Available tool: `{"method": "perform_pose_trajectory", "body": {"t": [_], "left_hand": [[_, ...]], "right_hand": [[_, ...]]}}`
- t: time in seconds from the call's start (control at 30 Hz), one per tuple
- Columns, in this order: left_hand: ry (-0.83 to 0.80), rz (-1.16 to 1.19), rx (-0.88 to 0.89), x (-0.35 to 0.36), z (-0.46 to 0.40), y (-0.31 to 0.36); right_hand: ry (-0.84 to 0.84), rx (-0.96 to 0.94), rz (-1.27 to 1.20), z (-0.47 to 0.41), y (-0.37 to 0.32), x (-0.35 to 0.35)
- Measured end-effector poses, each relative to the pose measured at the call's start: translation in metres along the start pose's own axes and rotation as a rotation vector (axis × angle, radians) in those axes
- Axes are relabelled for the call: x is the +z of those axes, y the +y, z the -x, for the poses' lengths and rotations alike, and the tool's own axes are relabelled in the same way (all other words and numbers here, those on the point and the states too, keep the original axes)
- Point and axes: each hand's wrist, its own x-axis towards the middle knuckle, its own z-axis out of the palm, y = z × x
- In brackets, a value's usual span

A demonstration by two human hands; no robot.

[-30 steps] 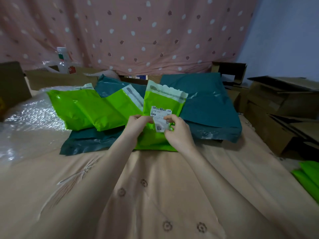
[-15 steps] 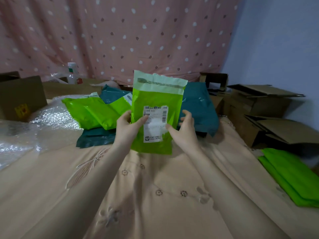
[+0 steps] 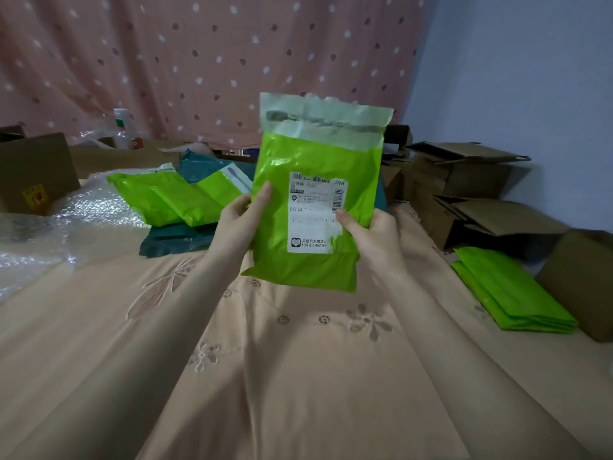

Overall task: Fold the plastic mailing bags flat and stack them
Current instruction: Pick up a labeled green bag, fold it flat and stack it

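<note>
Left hand and right hand pinch side edges of upright green mailing bag; lay flat on bedspread, press air out, crease evenly

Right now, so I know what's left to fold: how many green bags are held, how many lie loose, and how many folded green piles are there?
Held green bag: 1
Loose green bags: 2
Folded green pile: 1, layers too close to count
Total: 4
</note>
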Motion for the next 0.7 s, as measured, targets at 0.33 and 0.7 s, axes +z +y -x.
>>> {"method": "perform_pose_trajectory", "body": {"t": [0.33, 0.7], "left_hand": [[0.031, -0.312, 0.141, 0.009, 0.024, -0.021], [0.114, -0.767, 0.366, 0.009, 0.044, -0.054]], "right_hand": [[0.213, -0.106, 0.14, 0.014, 0.001, -0.021], [0.26, -0.178, 0.22, 0.026, 0.008, -0.038]]}}
